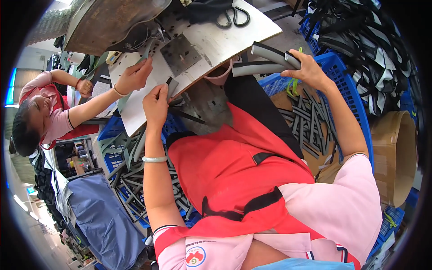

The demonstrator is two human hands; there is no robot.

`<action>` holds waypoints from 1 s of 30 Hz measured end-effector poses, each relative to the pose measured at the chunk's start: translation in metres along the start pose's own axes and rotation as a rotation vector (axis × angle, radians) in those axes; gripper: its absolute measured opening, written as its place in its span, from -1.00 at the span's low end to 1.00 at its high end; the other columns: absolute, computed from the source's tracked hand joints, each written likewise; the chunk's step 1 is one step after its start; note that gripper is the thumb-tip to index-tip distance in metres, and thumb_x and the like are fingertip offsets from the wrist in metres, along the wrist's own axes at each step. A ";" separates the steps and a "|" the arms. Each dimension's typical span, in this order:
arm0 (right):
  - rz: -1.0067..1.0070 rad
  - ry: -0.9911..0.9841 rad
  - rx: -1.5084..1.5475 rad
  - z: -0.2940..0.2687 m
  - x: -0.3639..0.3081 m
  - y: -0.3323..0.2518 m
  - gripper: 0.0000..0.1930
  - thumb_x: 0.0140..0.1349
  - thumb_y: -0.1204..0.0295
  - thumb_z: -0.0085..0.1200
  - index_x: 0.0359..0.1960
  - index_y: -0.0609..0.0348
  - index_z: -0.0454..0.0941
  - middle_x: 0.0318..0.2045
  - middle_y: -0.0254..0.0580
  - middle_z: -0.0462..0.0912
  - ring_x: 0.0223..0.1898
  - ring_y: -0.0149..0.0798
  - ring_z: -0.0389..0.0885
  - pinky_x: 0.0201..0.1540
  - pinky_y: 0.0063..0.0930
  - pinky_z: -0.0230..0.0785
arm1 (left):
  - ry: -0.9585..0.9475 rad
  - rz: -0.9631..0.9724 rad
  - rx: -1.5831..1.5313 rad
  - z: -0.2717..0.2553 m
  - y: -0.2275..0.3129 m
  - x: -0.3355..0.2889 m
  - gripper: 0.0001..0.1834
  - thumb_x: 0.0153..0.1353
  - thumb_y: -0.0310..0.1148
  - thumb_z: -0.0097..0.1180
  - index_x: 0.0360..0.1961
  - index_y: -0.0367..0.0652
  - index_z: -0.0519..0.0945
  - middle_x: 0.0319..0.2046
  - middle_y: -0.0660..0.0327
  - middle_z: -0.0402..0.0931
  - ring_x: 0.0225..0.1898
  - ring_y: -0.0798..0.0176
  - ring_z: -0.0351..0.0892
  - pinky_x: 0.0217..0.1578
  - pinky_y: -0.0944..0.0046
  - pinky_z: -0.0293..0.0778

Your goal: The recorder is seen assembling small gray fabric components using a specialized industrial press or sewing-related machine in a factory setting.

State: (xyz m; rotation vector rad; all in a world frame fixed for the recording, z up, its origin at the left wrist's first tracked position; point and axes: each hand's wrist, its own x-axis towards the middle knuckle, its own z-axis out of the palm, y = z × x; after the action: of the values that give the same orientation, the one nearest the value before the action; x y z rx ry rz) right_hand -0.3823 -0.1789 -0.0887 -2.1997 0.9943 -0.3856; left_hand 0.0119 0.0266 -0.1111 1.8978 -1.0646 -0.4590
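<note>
My left hand (156, 106), a pale bracelet on its wrist, is closed at the near edge of the white worktable (130, 112). Thumb and fingers pinch a short grey strip with a dark edge (173, 84); its lower part is hidden by the fingers. Off to the right, my right hand (310, 69) grips several grey strips (265, 55) with black edges. Their free ends fan out leftward over a blue crate (350, 90). A person's hand (135, 75) reaches in from the left above the table and holds a greyish-green strip.
A square metal plate (181, 54) lies on the table, beside a worn brown machine body (105, 24). Black-handled scissors (233, 18) rest farther back. Loose grey strips (310, 121) fill the right crate; others heap in a left crate (105, 130). A cardboard box (396, 155) stands right.
</note>
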 end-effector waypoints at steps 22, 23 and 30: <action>0.435 0.149 0.081 0.176 -0.131 0.231 -0.40 0.11 0.29 0.29 0.20 0.13 0.38 -0.08 -0.04 0.60 -0.05 -0.17 0.60 -0.01 -0.32 0.42 | 0.212 0.142 0.180 0.008 -0.016 -0.005 -0.63 0.38 -0.13 0.03 -0.17 -0.27 0.65 -0.48 0.16 0.58 -0.46 0.32 0.48 -0.38 0.30 0.41; 0.479 0.108 0.159 0.172 -0.122 0.222 -0.44 0.13 0.29 0.26 0.17 0.12 0.41 -0.12 -0.06 0.61 -0.10 -0.17 0.61 -0.04 -0.32 0.44 | 0.194 0.107 0.162 0.009 -0.014 -0.007 -0.63 0.38 -0.15 0.03 -0.17 -0.28 0.64 -0.45 0.07 0.61 -0.41 0.27 0.53 -0.32 0.27 0.43; -0.042 0.136 0.333 0.139 -0.049 0.026 -0.72 0.15 0.48 0.20 -0.07 0.14 0.57 -0.46 -0.31 0.57 -0.41 -0.43 0.52 -0.30 -0.53 0.40 | -0.064 -0.126 -0.427 0.057 0.050 -0.066 -0.71 0.36 -0.20 0.10 -0.18 -0.23 0.66 -0.44 0.35 0.59 -0.48 0.49 0.50 -0.45 0.42 0.42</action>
State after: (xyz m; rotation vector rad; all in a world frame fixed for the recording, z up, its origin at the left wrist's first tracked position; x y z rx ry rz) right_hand -0.3580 -0.0903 -0.2070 -1.9149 0.8839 -0.6770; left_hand -0.0882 0.0395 -0.1061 1.5808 -0.8114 -0.7595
